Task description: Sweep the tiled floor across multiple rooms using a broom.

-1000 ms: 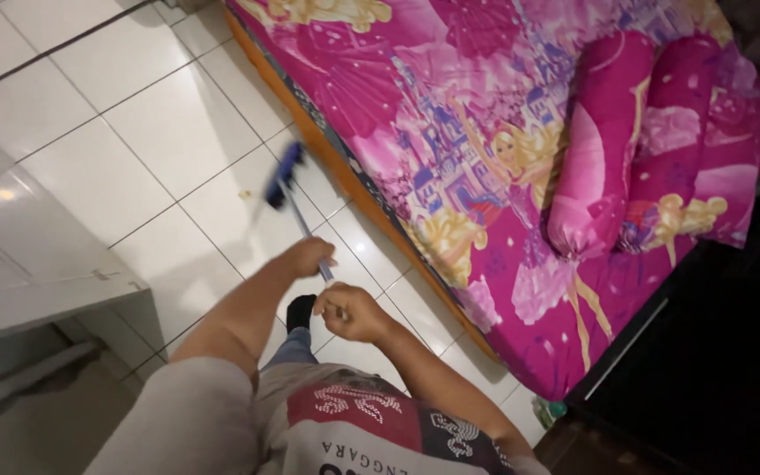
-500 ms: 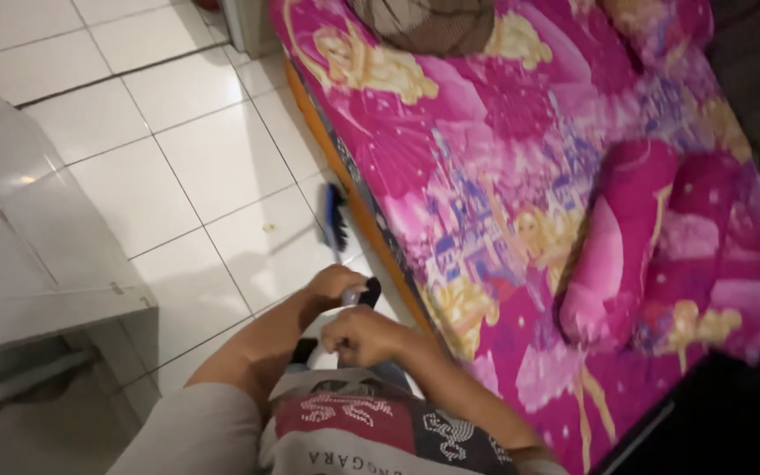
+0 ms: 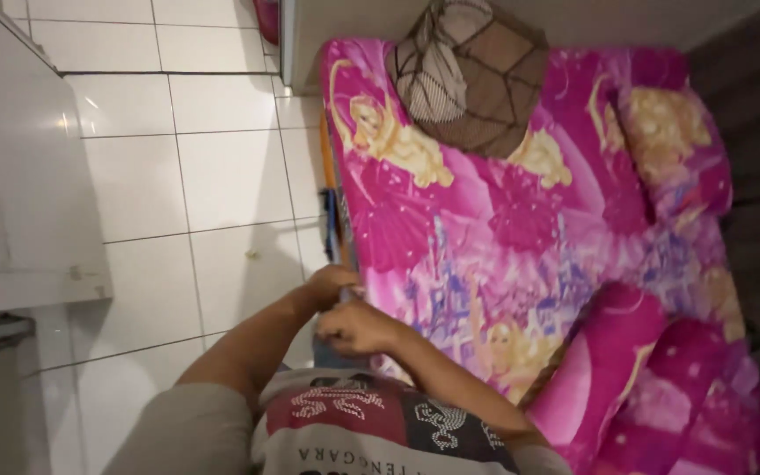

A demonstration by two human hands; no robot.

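Broom head [image 3: 332, 224] has been drawn in against the mattress edge [image 3: 338, 176] | left hand [image 3: 332, 283] and right hand [image 3: 355, 325] are clasped on its handle | white tiled floor [image 3: 222, 185] beside.

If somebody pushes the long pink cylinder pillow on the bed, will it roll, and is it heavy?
The long pink cylinder pillow would probably roll sideways, being round. It likely feels light and soft, since its cloth cover looks padded. The second pink bolster lying against it may stop the roll toward that side.

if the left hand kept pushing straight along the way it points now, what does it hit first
Probably the blue broom head it is gripping by the handle, lying along the edge of the pink printed mattress. The left hand points up the white tiled floor; depth is unclear.
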